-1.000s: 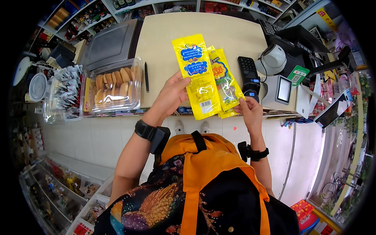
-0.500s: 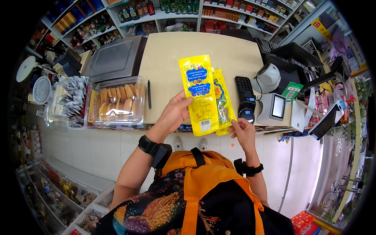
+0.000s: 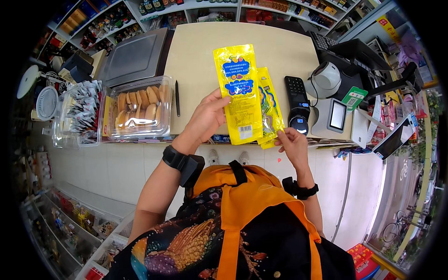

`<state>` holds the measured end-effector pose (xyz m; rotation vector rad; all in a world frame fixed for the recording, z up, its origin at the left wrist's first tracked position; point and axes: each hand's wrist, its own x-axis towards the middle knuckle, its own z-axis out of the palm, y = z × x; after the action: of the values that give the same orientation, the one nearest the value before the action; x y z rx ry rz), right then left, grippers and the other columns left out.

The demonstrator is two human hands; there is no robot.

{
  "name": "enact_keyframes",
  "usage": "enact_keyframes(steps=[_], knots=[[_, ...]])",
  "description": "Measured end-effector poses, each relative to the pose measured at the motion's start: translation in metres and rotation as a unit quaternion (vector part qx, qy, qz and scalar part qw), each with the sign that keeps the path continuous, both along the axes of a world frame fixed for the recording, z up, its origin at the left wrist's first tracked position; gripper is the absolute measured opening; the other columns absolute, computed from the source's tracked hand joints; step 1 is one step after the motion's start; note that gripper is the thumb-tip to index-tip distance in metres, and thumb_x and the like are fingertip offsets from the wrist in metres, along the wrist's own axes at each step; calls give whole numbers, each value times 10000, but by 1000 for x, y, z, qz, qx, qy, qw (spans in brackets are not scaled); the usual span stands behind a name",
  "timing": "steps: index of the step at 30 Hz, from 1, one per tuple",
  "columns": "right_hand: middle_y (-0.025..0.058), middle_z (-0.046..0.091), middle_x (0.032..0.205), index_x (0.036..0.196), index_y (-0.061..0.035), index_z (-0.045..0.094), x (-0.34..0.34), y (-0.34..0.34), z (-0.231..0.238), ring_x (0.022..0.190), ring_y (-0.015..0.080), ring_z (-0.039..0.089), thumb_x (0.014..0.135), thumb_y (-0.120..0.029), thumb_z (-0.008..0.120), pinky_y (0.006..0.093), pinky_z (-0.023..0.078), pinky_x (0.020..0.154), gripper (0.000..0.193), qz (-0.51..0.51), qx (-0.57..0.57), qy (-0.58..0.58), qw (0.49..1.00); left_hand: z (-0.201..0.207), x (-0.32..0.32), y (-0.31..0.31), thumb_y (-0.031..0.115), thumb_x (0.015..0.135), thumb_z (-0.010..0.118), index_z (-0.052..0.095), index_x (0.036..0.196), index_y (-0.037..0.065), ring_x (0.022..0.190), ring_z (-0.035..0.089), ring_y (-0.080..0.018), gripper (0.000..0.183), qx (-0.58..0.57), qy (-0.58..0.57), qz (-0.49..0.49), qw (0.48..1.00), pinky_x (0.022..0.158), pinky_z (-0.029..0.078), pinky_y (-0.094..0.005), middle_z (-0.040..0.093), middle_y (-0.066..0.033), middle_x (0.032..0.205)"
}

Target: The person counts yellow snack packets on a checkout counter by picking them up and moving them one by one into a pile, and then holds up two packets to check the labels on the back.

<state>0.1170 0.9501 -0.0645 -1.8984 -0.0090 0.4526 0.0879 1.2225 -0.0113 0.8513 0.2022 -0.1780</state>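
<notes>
Two flat yellow snack packets are held up over the near edge of the counter, one partly in front of the other. My left hand (image 3: 207, 116) is closed on the left edge of the front packet (image 3: 241, 100), its thumb lying on the face, where blue printed patches and a barcode show. Behind it and to the right sits the second packet (image 3: 269, 109), with a clear window showing colourful contents. My right hand (image 3: 293, 143) pinches that one at its lower right corner. Both wrists wear black straps with devices.
On the counter (image 3: 200, 51) stand a clear box of bread rolls (image 3: 140, 112), a tub of small sachets (image 3: 81, 112) and a black pen (image 3: 177, 98). To the right are a card terminal (image 3: 297, 102), a white scanner (image 3: 324, 80) and a small screen device (image 3: 335, 116).
The counter and everything on it sit slightly higher in the picture, as the view has tilted down. Both hands keep their hold on the packets, which have risen a little in the picture.
</notes>
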Motion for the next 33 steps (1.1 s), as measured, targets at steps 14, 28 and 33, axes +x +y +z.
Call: enact_keyframes(steps=[14,28,33], knots=[[72,688,785,954,35,647,-1,3,7,662,97,661,925,-174,630,212,488,509,212,-2,0,30,1000,-3,4,5,116,1002,433,469,1304,3,1169,576,-211,325,-15,17,11,1000,1000,467,-368,575,-116,1277],[54,694,784,946,22,671,-4,3,5,668,86,658,915,-198,643,215,492,528,224,5,-1,21,1000,-16,1,9,83,994,426,512,1230,-19,1118,606,-224,272,38,74,41,996,957,502,-374,600,-133,1215],[50,690,764,945,25,675,-4,2,3,669,86,660,911,-196,647,219,490,516,226,2,1,13,1000,-29,-1,13,76,990,420,515,1209,-33,1094,620,-239,262,50,94,49,993,931,522,-383,605,-145,1186]])
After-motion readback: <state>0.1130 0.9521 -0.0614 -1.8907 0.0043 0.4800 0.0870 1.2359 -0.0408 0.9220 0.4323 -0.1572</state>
